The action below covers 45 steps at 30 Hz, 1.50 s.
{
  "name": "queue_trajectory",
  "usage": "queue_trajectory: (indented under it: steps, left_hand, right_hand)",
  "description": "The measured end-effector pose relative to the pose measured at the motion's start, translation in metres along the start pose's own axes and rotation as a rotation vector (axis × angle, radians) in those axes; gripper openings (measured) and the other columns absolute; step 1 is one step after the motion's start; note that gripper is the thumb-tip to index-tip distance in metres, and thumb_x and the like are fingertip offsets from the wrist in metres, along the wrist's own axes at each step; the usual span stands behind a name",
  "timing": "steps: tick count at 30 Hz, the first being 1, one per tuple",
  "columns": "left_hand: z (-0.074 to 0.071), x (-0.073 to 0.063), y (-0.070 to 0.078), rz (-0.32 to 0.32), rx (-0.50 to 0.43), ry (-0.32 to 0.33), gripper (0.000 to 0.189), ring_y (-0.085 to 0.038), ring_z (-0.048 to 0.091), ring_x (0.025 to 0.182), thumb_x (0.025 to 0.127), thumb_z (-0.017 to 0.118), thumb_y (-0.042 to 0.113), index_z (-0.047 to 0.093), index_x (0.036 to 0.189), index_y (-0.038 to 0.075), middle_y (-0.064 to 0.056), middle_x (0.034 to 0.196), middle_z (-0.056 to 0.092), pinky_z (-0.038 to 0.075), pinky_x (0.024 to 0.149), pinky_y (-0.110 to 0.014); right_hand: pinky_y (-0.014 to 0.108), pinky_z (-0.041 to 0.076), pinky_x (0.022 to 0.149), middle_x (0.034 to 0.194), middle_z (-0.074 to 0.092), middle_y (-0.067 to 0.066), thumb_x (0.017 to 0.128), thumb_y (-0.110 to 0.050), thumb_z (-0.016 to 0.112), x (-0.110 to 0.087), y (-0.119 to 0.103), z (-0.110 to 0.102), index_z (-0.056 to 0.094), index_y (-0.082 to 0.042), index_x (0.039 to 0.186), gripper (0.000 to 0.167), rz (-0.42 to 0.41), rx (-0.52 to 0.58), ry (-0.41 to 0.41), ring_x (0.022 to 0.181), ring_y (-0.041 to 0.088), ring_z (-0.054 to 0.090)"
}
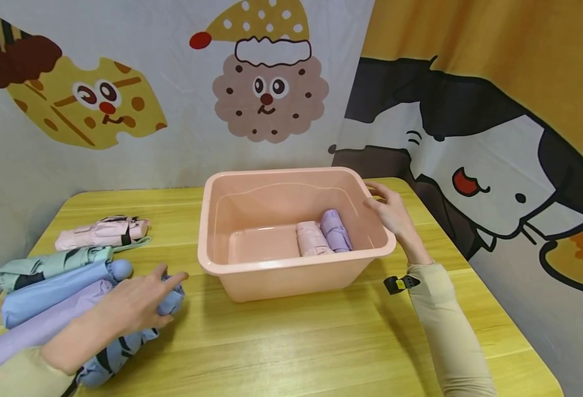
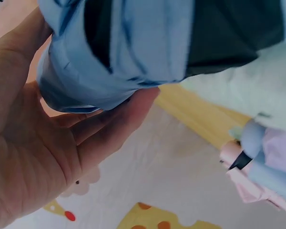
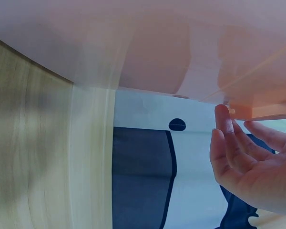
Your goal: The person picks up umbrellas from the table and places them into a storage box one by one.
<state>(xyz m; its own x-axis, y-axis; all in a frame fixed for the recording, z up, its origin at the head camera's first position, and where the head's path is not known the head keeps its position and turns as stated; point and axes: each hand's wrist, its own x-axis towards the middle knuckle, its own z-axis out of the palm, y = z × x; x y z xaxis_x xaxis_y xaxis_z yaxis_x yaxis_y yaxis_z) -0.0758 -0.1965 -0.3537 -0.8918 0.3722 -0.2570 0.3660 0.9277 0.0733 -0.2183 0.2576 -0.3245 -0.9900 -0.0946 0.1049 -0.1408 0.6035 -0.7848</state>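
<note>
Peach bin [image 1: 276, 281] holds a pink roll [image 1: 313, 239] and a purple roll [image 1: 336, 230].

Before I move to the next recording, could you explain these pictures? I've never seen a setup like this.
There is no machine here, just a person's two bare hands. The wide picture comes from a camera worn on the head; the other two come from cameras on the left and right wrists. On the table stands a peach bin with a pink roll and a purple roll inside. To its left lie what look like folded umbrellas: a pale pink one, a green one, a plain blue one, a light purple one and a dark-striped blue one. The left hand grips that last one. The right hand touches the bin's right rim.
</note>
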Motion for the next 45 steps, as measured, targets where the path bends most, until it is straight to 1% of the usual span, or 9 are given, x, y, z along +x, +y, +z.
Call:
queue_trajectory:
  steps: [7, 12, 17, 22, 27, 32, 35, 40, 45]
  left_hand:
    - [-0.008, -0.005, 0.001, 0.007, 0.011, 0.037, 0.064, -0.012, 0.046, 0.049, 0.069, 0.082, 0.035, 0.058, 0.125, 0.015, -0.034, 0.124, 0.047, 0.038, 0.04, -0.018]
    - [-0.012, -0.01, 0.001, -0.012, 0.016, 0.035, 0.066, -0.016, 0.049, 0.052, 0.068, 0.083, 0.035, 0.058, 0.126, 0.016, -0.035, 0.124, 0.046, 0.042, 0.041, -0.022]
    - [-0.017, -0.013, 0.002, -0.024, 0.008, 0.041, 0.066, -0.018, 0.05, 0.055, 0.069, 0.083, 0.033, 0.057, 0.127, 0.016, -0.035, 0.124, 0.045, 0.041, 0.041, -0.022]
    - [-0.021, -0.017, 0.003, 0.012, 0.015, 0.127, 0.062, -0.015, 0.046, 0.052, 0.068, 0.084, 0.031, 0.057, 0.123, 0.017, -0.029, 0.115, 0.049, 0.036, 0.039, -0.018]
    - [-0.025, -0.019, 0.006, 0.025, 0.018, 0.204, 0.067, -0.014, 0.046, 0.053, 0.067, 0.085, 0.03, 0.056, 0.124, 0.011, -0.025, 0.11, 0.049, 0.036, 0.039, -0.018]
    - [-0.028, -0.022, 0.011, 0.015, 0.001, 0.257, 0.069, -0.013, 0.045, 0.051, 0.065, 0.086, 0.028, 0.055, 0.122, 0.007, -0.021, 0.108, 0.048, 0.035, 0.038, -0.015]
    - [-0.029, -0.022, 0.012, 0.031, 0.013, 0.296, 0.067, -0.013, 0.045, 0.051, 0.063, 0.087, 0.027, 0.055, 0.118, 0.007, -0.018, 0.103, 0.051, 0.036, 0.038, -0.017]
    - [-0.031, -0.022, 0.01, 0.053, 0.04, 0.319, 0.063, -0.014, 0.048, 0.055, 0.064, 0.086, 0.027, 0.055, 0.116, 0.009, -0.015, 0.098, 0.055, 0.04, 0.043, -0.025]
    - [-0.034, -0.025, 0.01, 0.068, 0.057, 0.33, 0.062, -0.012, 0.044, 0.052, 0.064, 0.086, 0.03, 0.056, 0.114, 0.012, -0.011, 0.097, 0.055, 0.037, 0.042, -0.023]
  right_hand:
    - [0.046, 0.047, 0.094, 0.14, 0.047, 0.024, 0.096, -0.022, 0.049, -0.001, -0.002, 0.0, 0.04, -0.01, 0.144, 0.05, -0.002, 0.0, -0.004, 0.118, 0.041, 0.055]
    - [0.046, 0.047, 0.094, 0.14, 0.047, 0.024, 0.096, -0.023, 0.05, -0.002, -0.001, 0.0, 0.041, -0.01, 0.143, 0.05, -0.006, 0.0, 0.0, 0.118, 0.041, 0.055]
    - [0.049, 0.046, 0.096, 0.14, 0.046, 0.025, 0.096, -0.024, 0.049, -0.002, -0.001, 0.0, 0.041, -0.01, 0.144, 0.05, -0.001, -0.001, 0.005, 0.12, 0.041, 0.053]
    - [0.047, 0.047, 0.095, 0.141, 0.046, 0.024, 0.097, -0.026, 0.048, -0.001, -0.002, 0.001, 0.04, -0.011, 0.144, 0.051, 0.004, -0.001, 0.001, 0.12, 0.041, 0.053]
    - [0.043, 0.047, 0.092, 0.141, 0.046, 0.024, 0.096, -0.025, 0.048, -0.001, -0.002, 0.001, 0.04, -0.011, 0.144, 0.05, 0.005, 0.004, -0.004, 0.118, 0.039, 0.054]
    - [0.046, 0.047, 0.094, 0.141, 0.045, 0.024, 0.096, -0.023, 0.048, -0.001, -0.002, 0.001, 0.04, -0.011, 0.144, 0.05, 0.004, 0.014, -0.005, 0.119, 0.04, 0.053]
    - [0.049, 0.046, 0.096, 0.142, 0.045, 0.024, 0.096, -0.023, 0.049, -0.001, -0.002, 0.0, 0.04, -0.01, 0.144, 0.05, 0.004, 0.015, -0.001, 0.12, 0.041, 0.053]
    - [0.049, 0.046, 0.096, 0.141, 0.046, 0.024, 0.096, -0.021, 0.049, 0.0, -0.002, 0.0, 0.041, -0.009, 0.143, 0.05, 0.007, 0.014, 0.004, 0.12, 0.041, 0.053]
    - [0.047, 0.047, 0.095, 0.14, 0.047, 0.024, 0.096, -0.021, 0.049, 0.0, -0.002, 0.0, 0.041, -0.009, 0.143, 0.05, 0.007, 0.004, 0.001, 0.119, 0.04, 0.054]
